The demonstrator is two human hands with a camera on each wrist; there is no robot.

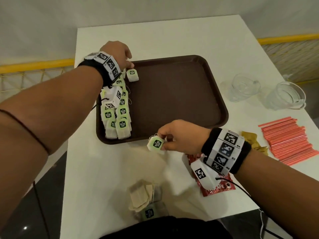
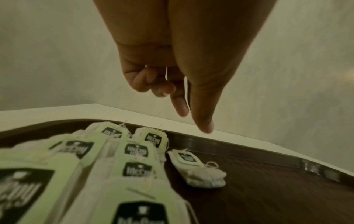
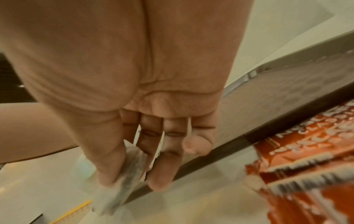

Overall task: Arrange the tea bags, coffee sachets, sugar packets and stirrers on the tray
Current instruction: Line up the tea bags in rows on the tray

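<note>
A brown tray (image 1: 172,94) lies mid-table, with several green-tagged tea bags (image 1: 119,118) lined up along its left side. My left hand (image 1: 128,63) hovers over the tray's far left corner, thumb and forefinger pointing down, holding nothing; one tea bag (image 1: 132,75) lies just below it, flat on the tray (image 2: 268,189) in the left wrist view (image 2: 197,168). My right hand (image 1: 162,142) pinches another tea bag (image 1: 155,143) at the tray's near edge, thumb and fingers around it (image 3: 130,166). Red coffee sachets (image 1: 217,187) lie under my right wrist.
Loose tea bags (image 1: 146,199) sit in a pile at the near table edge. Red stirrers (image 1: 290,142) and brown sugar packets (image 1: 253,140) lie to the right. Two glass cups (image 1: 241,88) (image 1: 286,97) stand at the far right. A yellow railing runs beyond the table.
</note>
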